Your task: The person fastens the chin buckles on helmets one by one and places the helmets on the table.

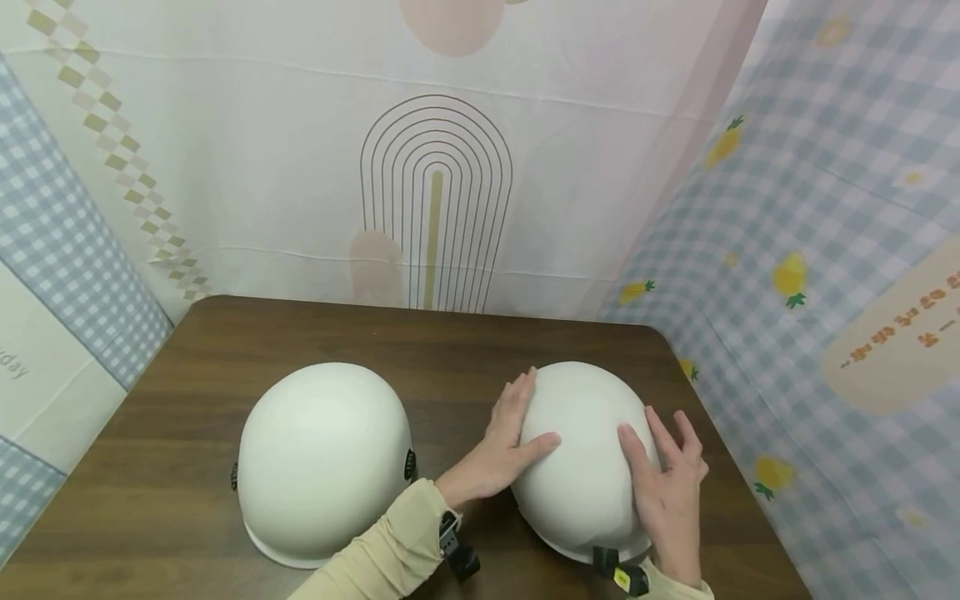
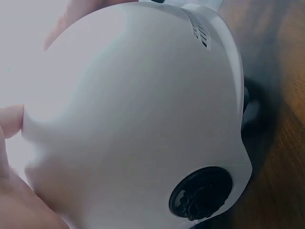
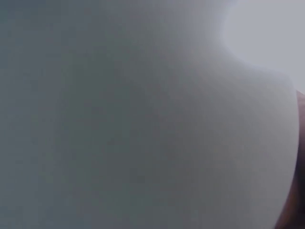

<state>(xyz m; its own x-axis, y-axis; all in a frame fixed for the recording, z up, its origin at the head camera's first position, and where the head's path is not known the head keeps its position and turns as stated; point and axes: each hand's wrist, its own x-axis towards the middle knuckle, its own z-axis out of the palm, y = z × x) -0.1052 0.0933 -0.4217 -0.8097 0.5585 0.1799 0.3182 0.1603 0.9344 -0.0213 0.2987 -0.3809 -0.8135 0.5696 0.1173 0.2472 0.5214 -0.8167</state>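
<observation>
A smooth white helmet (image 1: 581,492) stands dome up on the right side of the table. My left hand (image 1: 498,454) rests on its left side, fingers extended and the thumb reaching over the shell. On the opposite side, my right hand (image 1: 663,483) touches it with the thumb, its fingers spread along the far right. In the left wrist view, the helmet shell (image 2: 143,105) shows a round black fitting (image 2: 202,193) and small vent slots (image 2: 202,33) near the rim. Blurred white shell (image 3: 190,124) fills most of the right wrist view. The helmet's underside is hidden.
A second white helmet (image 1: 322,458), with black fittings on both sides, stands left of my left forearm. The brown wooden table (image 1: 435,350) has a patterned white cloth (image 1: 285,183) behind it. A blue checked cloth (image 1: 750,333) hangs along its right edge.
</observation>
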